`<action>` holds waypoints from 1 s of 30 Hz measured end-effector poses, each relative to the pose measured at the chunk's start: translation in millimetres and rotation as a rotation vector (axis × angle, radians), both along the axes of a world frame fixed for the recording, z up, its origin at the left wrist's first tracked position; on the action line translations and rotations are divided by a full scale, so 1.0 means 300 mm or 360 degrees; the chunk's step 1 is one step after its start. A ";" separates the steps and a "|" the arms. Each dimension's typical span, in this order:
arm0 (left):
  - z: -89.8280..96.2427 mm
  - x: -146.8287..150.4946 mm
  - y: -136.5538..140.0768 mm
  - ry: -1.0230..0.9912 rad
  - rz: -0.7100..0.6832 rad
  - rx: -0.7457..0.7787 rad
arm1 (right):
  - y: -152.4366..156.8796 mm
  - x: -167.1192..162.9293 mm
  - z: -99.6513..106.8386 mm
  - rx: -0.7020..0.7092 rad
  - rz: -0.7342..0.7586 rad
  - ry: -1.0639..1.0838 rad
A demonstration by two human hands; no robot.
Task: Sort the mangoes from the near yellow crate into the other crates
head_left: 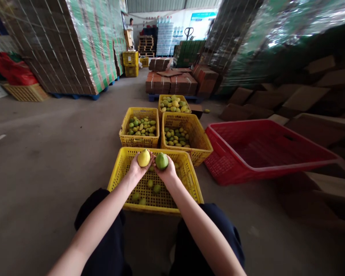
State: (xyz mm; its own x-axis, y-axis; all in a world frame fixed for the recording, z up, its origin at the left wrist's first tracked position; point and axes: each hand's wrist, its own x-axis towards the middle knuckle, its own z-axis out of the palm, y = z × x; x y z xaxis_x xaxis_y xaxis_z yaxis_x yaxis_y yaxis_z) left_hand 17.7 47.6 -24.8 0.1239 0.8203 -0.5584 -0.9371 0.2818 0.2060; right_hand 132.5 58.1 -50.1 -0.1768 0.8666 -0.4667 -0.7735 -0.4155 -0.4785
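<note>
In my left hand [135, 168] rests a yellow lemon [143, 157], its tip turned up and my fingers curled round it from below. My right hand [169, 173] holds a green lemon [161, 161] beside it in the same way. Both hands are above a yellow plastic crate [196, 184] between my knees, fingertips close together. Several greenish lemons [156, 188] lie scattered on that crate's perforated floor; my hands and forearms hide part of it.
Beyond stand a left crate [139, 141], a right crate [199, 132] and a far crate [176, 97], each with yellow and green fruit. A large red basket [232, 163] sits at right, near piled cardboard [301, 97]. Strapped flat cartons [184, 83] and wrapped stacks [96, 42] stand farther back.
</note>
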 end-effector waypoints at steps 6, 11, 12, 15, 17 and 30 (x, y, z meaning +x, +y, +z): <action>0.008 -0.015 -0.004 0.0192 0.0090 0.0084 | -0.009 -0.010 0.015 -0.0206 -0.0068 -0.0101; 0.008 -0.021 0.000 0.0151 -0.0009 0.0162 | -0.015 0.012 0.021 -0.0141 0.0060 -0.0128; 0.004 -0.020 0.000 0.0143 -0.0036 0.0158 | -0.016 0.016 0.019 -0.0149 0.0114 -0.0091; -0.008 -0.018 0.001 0.0118 -0.0109 0.0101 | -0.021 0.026 0.015 -0.0150 0.0222 0.0027; -0.013 -0.019 0.000 0.0111 -0.0154 0.0110 | -0.026 0.030 0.018 -0.0159 0.0253 0.0073; 0.020 -0.019 -0.022 0.0252 -0.0214 0.0279 | -0.054 0.016 0.090 -0.0104 0.0212 0.0129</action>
State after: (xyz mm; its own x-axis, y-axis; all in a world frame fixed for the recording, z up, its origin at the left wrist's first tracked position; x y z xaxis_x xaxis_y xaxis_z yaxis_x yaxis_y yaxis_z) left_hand 11.8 41.0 -18.8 0.1604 0.8883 -0.4303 -0.8459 0.3483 0.4038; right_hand 137.4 41.8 -23.0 -0.3276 0.8013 -0.5007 -0.7444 -0.5452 -0.3855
